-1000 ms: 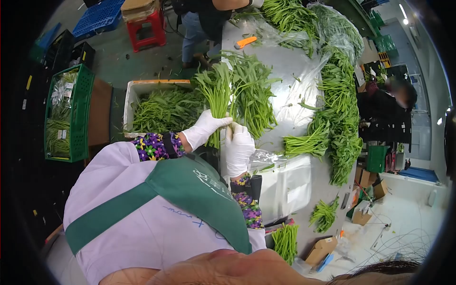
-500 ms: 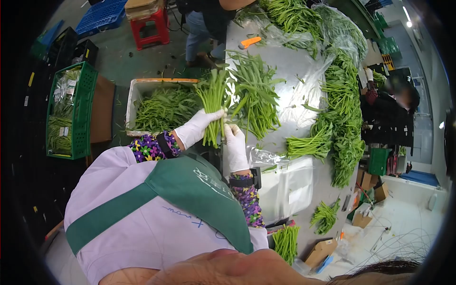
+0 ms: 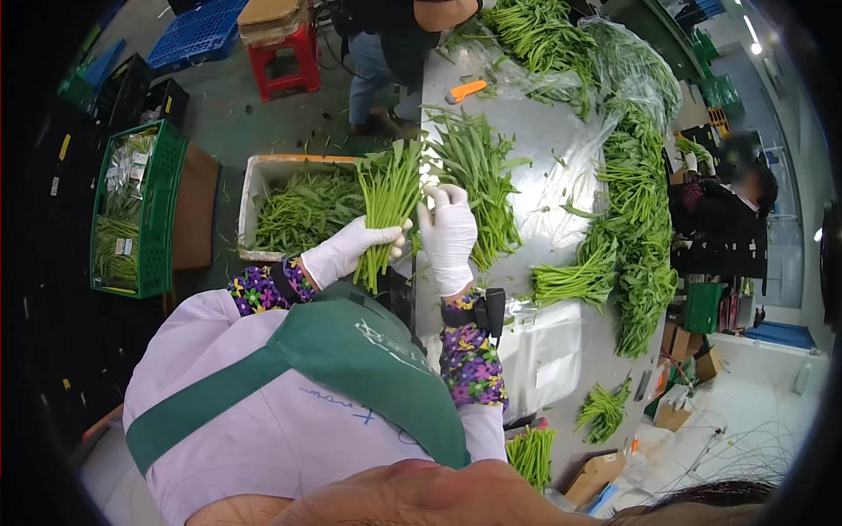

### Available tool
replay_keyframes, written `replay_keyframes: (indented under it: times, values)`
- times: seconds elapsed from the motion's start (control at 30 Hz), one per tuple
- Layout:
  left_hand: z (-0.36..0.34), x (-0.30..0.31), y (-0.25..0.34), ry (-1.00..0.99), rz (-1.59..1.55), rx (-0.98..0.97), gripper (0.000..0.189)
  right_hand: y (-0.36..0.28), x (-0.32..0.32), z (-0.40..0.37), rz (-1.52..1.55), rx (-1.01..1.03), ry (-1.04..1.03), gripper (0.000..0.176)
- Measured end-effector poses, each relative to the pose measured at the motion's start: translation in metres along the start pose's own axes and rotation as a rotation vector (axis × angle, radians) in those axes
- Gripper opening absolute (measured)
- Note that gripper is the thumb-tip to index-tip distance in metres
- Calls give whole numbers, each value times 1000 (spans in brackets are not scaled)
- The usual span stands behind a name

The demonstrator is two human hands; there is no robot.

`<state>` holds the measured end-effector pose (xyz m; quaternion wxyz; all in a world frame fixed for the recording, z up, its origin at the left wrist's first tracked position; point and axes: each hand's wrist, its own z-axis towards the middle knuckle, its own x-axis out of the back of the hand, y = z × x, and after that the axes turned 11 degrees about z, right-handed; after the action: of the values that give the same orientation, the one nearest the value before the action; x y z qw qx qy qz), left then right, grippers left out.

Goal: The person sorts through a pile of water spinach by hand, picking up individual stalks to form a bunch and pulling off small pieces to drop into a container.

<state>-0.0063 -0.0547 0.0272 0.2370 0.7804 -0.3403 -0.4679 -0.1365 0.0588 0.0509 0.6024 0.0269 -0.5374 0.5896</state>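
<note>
White-gloved, my left hand (image 3: 355,249) grips a bunch of green leafy stems (image 3: 387,200) over the table's left edge, leaves pointing up and cut ends down. Just right of that bunch is my right hand (image 3: 448,237), also gloved, its fingers bent and apart with nothing visible between them. A loose pile of greens (image 3: 478,180) lies on the metal table (image 3: 545,167) beyond my right hand. Left of the held bunch, a white foam box (image 3: 248,206) holds more greens.
An orange cutter (image 3: 467,91) lies near the table's far end. Greens (image 3: 636,219) line the right side. Clear plastic bags (image 3: 548,351) lie nearer me. A green crate (image 3: 167,210) and red stool (image 3: 288,66) stand left. One person (image 3: 375,66) stands ahead, another (image 3: 724,202) at right.
My right hand has moved up from the stem ends, and its fingers have opened. My left hand has shifted slightly left and down with the bunch.
</note>
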Motion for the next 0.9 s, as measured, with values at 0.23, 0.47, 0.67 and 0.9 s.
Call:
replay_keyframes:
  times: [0.23, 0.47, 0.67, 0.9]
  values:
    - [-9, 7, 3, -65, 10, 50, 30, -4, -21, -13, 35, -119, -34, 8]
    - [-34, 16, 48, 204, -25, -126, 32, 19, -32, -49, 488, -501, -234, 21]
    - [-16, 67, 62, 349, 26, -480, 40, 85, -9, -110, -422, -747, -20, 29]
    - [0, 37, 21, 179, -177, -103, 30, 42, 47, -68, 1159, -875, 193, 7]
